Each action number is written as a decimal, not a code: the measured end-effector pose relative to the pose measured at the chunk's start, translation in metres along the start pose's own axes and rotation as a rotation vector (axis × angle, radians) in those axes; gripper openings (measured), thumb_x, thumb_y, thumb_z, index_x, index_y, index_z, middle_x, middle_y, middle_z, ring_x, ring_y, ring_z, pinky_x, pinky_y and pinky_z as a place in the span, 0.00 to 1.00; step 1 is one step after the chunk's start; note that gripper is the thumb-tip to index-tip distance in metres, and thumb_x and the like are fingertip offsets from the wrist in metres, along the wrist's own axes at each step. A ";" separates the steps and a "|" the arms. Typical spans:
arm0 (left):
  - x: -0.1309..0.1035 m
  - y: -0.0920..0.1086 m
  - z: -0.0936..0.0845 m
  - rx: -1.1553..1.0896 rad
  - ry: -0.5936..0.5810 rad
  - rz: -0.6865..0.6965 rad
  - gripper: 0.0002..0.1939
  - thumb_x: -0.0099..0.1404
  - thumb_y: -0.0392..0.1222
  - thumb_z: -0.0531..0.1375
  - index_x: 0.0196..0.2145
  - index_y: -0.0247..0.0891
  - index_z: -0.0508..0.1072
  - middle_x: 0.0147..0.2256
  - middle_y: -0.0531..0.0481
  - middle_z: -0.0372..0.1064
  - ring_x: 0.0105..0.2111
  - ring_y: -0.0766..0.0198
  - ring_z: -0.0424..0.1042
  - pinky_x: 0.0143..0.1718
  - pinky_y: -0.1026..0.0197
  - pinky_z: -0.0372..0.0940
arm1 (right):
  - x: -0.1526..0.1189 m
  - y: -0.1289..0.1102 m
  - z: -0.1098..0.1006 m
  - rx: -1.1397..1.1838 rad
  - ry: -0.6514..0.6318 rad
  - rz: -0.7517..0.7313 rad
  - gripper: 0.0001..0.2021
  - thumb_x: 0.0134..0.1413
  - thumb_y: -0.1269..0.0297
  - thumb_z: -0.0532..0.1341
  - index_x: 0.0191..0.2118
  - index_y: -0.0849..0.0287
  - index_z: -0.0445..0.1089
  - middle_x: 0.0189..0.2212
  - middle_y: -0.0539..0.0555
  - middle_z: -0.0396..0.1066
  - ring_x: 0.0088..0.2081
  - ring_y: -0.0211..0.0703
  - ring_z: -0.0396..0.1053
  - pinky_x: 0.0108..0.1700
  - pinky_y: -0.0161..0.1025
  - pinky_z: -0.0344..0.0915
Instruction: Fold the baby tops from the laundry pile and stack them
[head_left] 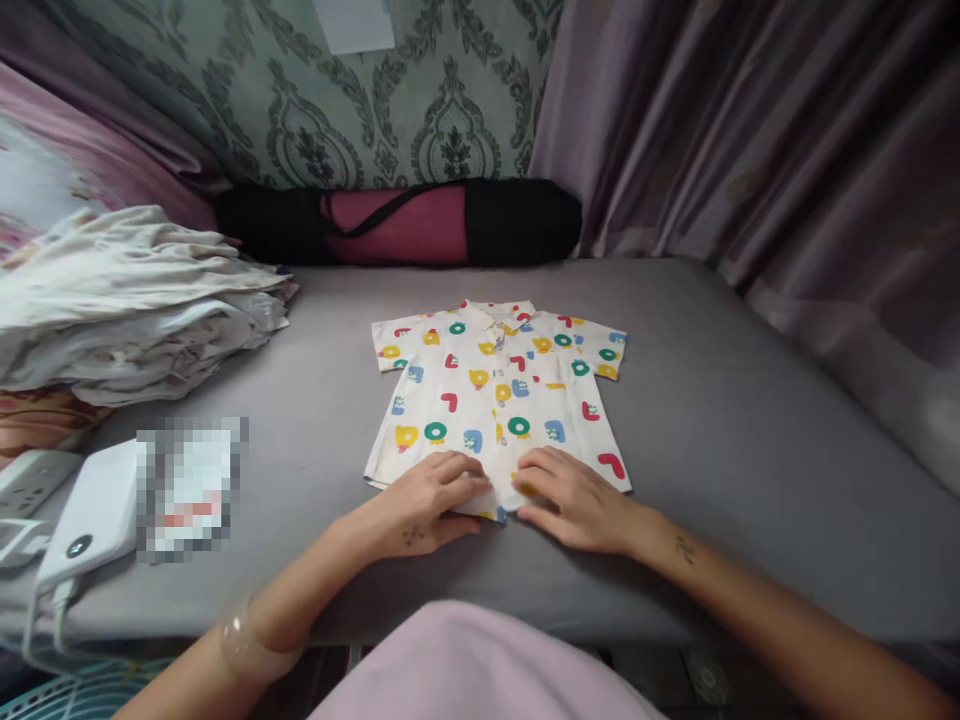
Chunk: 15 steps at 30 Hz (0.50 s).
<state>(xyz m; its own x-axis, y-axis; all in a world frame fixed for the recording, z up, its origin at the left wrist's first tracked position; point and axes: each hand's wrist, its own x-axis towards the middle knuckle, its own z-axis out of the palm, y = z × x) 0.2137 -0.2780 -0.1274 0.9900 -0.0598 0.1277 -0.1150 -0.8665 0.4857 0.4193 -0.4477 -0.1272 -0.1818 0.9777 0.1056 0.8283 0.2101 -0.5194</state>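
Note:
A small white short-sleeved shirt (499,395) with colourful letter and duck prints lies front up on the grey surface, its collar pointing away from me. My left hand (442,495) grips the bottom hem just left of the front opening, thumb below and fingers above the cloth. On the other side of the opening, my right hand (562,495) pinches the hem in the same way. A hem corner shows between the two hands. The cloth under my fingers is hidden.
Crumpled pale clothes (135,300) are heaped at the left. Nearer me lie a white power bank (94,510) with a cable, a power strip (34,485) and a blurred-out packet (191,485). A black and maroon bag (397,225) lies along the wall; curtains (675,120) hang at right.

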 end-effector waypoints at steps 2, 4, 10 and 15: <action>0.005 0.003 0.008 0.023 0.032 0.015 0.17 0.67 0.43 0.57 0.52 0.40 0.68 0.47 0.41 0.68 0.47 0.56 0.68 0.49 0.54 0.64 | -0.001 0.001 0.002 -0.014 0.044 -0.014 0.08 0.63 0.65 0.54 0.40 0.58 0.70 0.39 0.57 0.70 0.43 0.44 0.66 0.50 0.44 0.62; 0.009 0.005 0.014 0.043 0.054 0.030 0.13 0.68 0.41 0.55 0.49 0.38 0.69 0.43 0.42 0.70 0.43 0.58 0.69 0.45 0.56 0.64 | -0.001 0.002 0.004 0.035 0.087 0.005 0.09 0.64 0.65 0.53 0.36 0.58 0.70 0.35 0.55 0.70 0.40 0.43 0.67 0.47 0.42 0.62; 0.011 0.012 0.017 0.021 0.142 -0.024 0.12 0.71 0.38 0.50 0.42 0.37 0.72 0.36 0.45 0.72 0.36 0.62 0.69 0.38 0.61 0.64 | 0.002 -0.001 0.002 0.378 0.311 0.302 0.11 0.63 0.62 0.54 0.31 0.58 0.67 0.29 0.50 0.67 0.32 0.37 0.66 0.35 0.34 0.63; 0.011 0.021 0.004 -0.005 -0.013 0.044 0.12 0.70 0.42 0.53 0.43 0.39 0.74 0.40 0.44 0.72 0.39 0.60 0.70 0.42 0.58 0.64 | -0.002 -0.010 -0.006 0.236 0.062 0.082 0.09 0.63 0.64 0.55 0.34 0.58 0.71 0.31 0.52 0.71 0.35 0.38 0.68 0.40 0.36 0.63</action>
<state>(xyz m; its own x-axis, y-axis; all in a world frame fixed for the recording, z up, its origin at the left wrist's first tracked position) 0.2223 -0.2991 -0.1194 0.9850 -0.1037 0.1379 -0.1584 -0.8606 0.4840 0.4146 -0.4519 -0.1166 -0.0802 0.9914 0.1030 0.6910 0.1297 -0.7111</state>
